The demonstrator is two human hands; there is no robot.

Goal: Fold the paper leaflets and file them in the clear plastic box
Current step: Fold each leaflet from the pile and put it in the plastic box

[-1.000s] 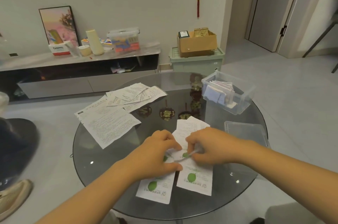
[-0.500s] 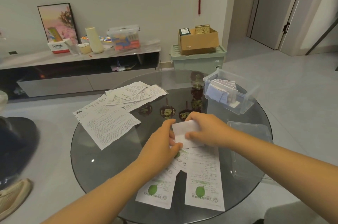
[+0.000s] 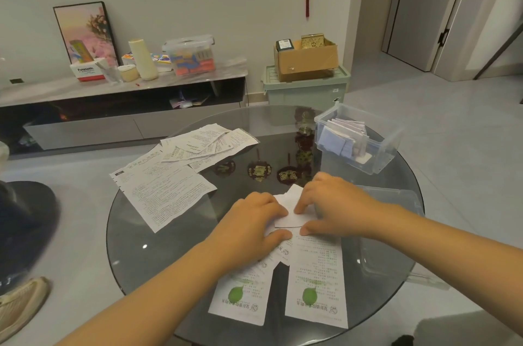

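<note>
A partly folded white leaflet [image 3: 289, 211] lies on the round glass table [image 3: 158, 249], between my two hands. My left hand [image 3: 253, 228] grips its left edge, with the thumb down on the paper below. My right hand [image 3: 335, 205] pinches its right side between forefinger and thumb. Two long leaflets with green leaf logos, the left leaflet [image 3: 240, 293] and the right leaflet [image 3: 315, 280], reach from under my hands toward me. The clear plastic box [image 3: 386, 147] stands at the far right of the table and holds several folded papers.
Flat printed leaflets [image 3: 162, 194] lie on the left of the table, with a smaller heap [image 3: 205, 144] behind them. A clear lid [image 3: 392, 235] lies under my right forearm. A low cabinet, a green bin and a cardboard box stand by the wall.
The far end of the long leaflet has been folded back toward me. Both hands moved away from me to the fold and now hold a smaller white packet there.
</note>
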